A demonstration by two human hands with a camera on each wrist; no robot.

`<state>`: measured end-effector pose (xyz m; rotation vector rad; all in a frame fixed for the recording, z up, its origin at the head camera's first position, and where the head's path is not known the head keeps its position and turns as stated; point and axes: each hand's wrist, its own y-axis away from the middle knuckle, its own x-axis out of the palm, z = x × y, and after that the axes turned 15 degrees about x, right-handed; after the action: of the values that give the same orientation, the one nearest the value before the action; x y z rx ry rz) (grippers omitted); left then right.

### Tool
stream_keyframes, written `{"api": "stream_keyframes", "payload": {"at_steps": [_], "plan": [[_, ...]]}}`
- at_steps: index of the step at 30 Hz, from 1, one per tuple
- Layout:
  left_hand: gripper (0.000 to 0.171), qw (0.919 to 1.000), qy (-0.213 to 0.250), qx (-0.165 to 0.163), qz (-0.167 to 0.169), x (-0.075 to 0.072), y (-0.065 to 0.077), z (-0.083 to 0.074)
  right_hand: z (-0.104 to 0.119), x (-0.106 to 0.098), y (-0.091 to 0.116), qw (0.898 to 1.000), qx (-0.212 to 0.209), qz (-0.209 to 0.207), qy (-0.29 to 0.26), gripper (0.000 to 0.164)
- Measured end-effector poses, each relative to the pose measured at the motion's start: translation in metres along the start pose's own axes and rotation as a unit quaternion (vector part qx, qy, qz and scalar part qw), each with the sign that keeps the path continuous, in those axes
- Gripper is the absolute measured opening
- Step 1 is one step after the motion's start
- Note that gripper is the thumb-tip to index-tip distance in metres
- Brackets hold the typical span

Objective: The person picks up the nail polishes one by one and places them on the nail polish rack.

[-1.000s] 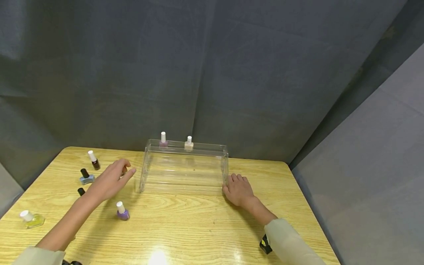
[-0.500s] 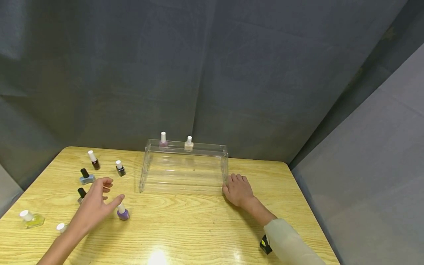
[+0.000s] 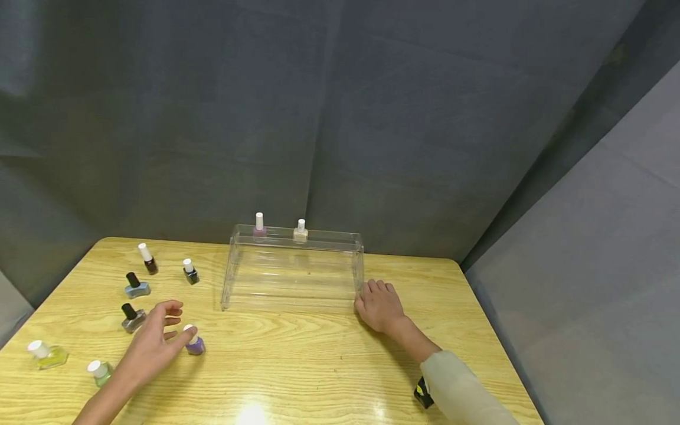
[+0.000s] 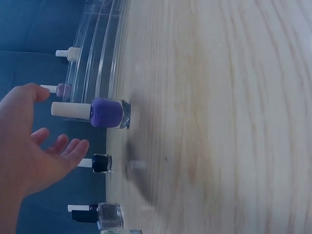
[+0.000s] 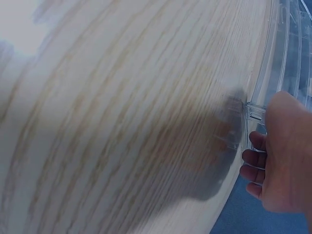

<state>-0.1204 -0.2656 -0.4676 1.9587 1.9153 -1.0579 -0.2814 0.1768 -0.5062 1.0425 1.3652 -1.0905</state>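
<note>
Yellow bottle (image 3: 51,358) is farthest left on the wooden table (image 3: 297,372), well apart from the left hand (image 3: 151,345), whose fingers are widely parted and hold nothing. Just by its thumb, the purple bottle (image 3: 195,346) stands upright; it should be light but stiff, its glass smooth and breakable, so the tall white cap (image 4: 71,110) seems the safest place to take. Next comes the clear rack (image 3: 334,239), probably hard, slippery plastic, with two bottles (image 3: 300,235) on its back ledge. The right hand (image 3: 381,307) grips its near right corner. The table shines a little; behind hangs a dark curtain (image 3: 340,118).
</note>
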Motion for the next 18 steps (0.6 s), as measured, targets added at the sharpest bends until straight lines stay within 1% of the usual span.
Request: {"api": "stream_keyframes", "payload": {"at_steps": [4,7,11,13,16,18], "plan": [[0.067,0.9994,0.018,-0.004,0.029,0.002,-0.001,0.003,0.0,-0.001,0.001,1.0,-0.002,-0.003,-0.002,0.03],[0.069,0.9984,0.02,0.006,0.052,0.005,0.001,0.007,0.0,0.0,0.002,1.0,-0.003,-0.005,-0.003,0.03],[0.065,0.9963,0.019,0.017,0.082,0.01,0.003,0.015,0.0,0.0,0.002,1.0,-0.002,-0.006,-0.007,0.03],[0.061,0.995,0.029,0.016,0.095,0.012,0.004,0.017,0.0,0.001,0.002,1.0,-0.002,-0.01,-0.011,0.03],[0.054,0.9936,0.039,0.023,0.104,0.016,0.004,0.019,-0.001,0.003,0.001,1.0,-0.006,-0.021,-0.02,0.029],[0.049,0.9939,0.036,0.029,0.1,0.017,0.003,0.019,-0.001,0.004,0.001,0.999,-0.01,-0.024,-0.026,0.028]]}}
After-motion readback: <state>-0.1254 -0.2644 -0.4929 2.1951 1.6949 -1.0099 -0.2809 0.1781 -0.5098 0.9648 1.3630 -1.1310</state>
